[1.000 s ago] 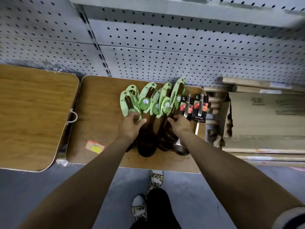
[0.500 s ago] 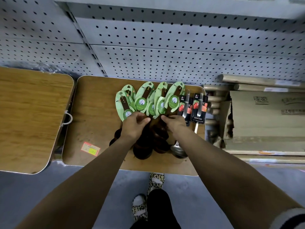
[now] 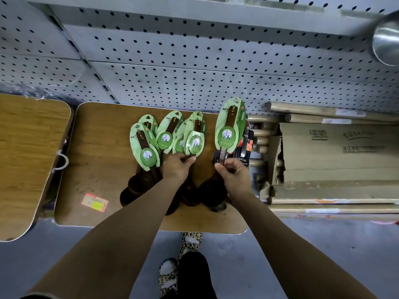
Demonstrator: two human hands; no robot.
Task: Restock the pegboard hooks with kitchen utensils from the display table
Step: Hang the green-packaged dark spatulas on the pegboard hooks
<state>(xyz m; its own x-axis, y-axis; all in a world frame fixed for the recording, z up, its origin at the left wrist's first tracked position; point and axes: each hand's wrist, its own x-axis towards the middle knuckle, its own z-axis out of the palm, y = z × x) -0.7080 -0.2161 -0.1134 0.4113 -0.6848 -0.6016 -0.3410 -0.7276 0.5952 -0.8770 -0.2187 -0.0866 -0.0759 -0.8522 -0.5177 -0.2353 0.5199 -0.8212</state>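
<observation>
A dark wooden ladle with a green leaf-shaped card [image 3: 230, 126] is held above the right end of the worktop [image 3: 97, 169], its handle pinched by the curled fingers of the right hand [image 3: 234, 172], card end pointing to 12 o'clock toward the pegboard [image 3: 205, 67]. At 9 o'clock from it, the rest of the green-carded ladles [image 3: 170, 137] lie fanned on the worktop; about five cards can be counted there, though overlaps make the count uncertain. The left hand [image 3: 176, 166] rests on their handles, fingers curled around them just below the cards. The dark bowls [image 3: 138, 186] lie bunched toward 6 o'clock, partly hidden by both forearms. Black-carded utensils [image 3: 246, 147] lie just behind the right hand, mostly covered by the lifted card. At 3 o'clock stands a cardboard box [image 3: 334, 156], with paper-wrapped rolls [image 3: 313, 111] behind it. A price sticker [image 3: 95, 202] lies at 7 o'clock on the worktop. A second worktop [image 3: 28, 152] adjoins at 9 o'clock. A steel ladle bowl [image 3: 386, 45] hangs at 2 o'clock.
</observation>
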